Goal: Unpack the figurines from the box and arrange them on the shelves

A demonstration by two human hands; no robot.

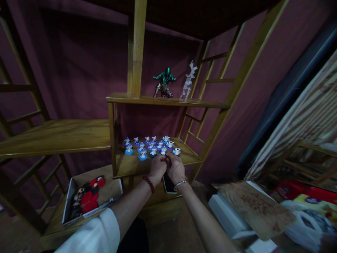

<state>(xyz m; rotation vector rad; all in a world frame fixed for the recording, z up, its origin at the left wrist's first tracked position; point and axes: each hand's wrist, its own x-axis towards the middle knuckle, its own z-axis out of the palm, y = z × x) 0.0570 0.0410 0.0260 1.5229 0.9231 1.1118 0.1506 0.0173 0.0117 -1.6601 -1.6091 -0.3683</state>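
My left hand (158,168) and my right hand (176,169) meet at the front of a low wooden shelf, fingers bent and closed together. Right at their fingertips is a small purple-and-white figurine (163,150), its base hidden by the fingers. Several similar figurines on blue or purple round bases stand in rows behind it and to its left, including one at the front (142,154). Close to my right fingers stands a blue-and-white figurine (176,151). A dark phone (170,185) lies below my hands, partly covered by the right one.
On the shelf above (168,101) stand a green metallic crouching figure (165,82) and a clear deer (188,81). An open box (67,202) with red and black items sits lower left. White boxes (229,216) and a plastic bag (302,225) are at right.
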